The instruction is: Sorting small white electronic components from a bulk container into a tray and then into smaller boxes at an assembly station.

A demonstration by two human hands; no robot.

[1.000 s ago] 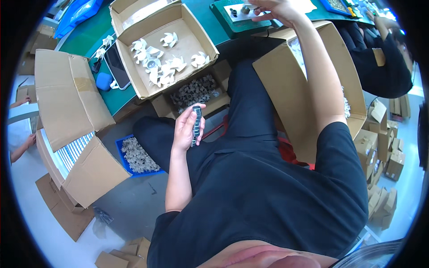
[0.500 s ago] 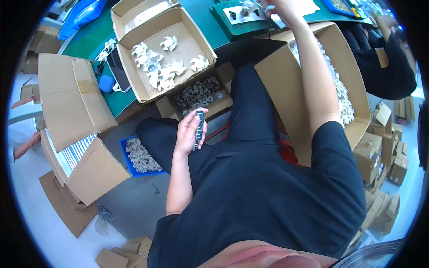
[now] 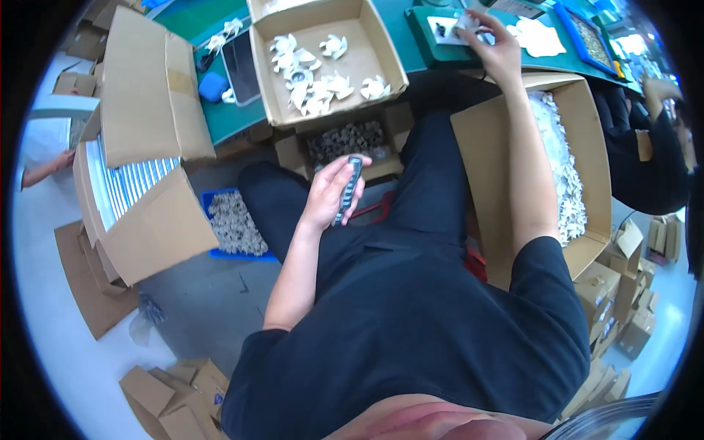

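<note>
My left hand (image 3: 326,196) is closed around a stick-like stack of dark round pieces (image 3: 349,189) with shiny bands, held upright above my lap. Over the table, my right hand (image 3: 500,50) has thumb and fingers about a small white fan wheel (image 3: 467,24) at the green fixture (image 3: 425,37). My fingers partly cover that wheel. The fixture has a pale plate with dark pegs on top. To its left, several white fan wheels (image 3: 334,47) lie loose in a shallow cardboard box (image 3: 381,55).
A large carton (image 3: 493,183) of white parts stands beneath my right arm. Small grey parts fill a box (image 3: 345,143) under the table and a blue tray (image 3: 236,227). At left are a phone (image 3: 242,70) and an open carton (image 3: 158,235). Other people work on both sides.
The view has shifted, so the table and boxes sit higher and further right. My right hand has come down around the fan wheel at the fixture. The left hand keeps its stack.
</note>
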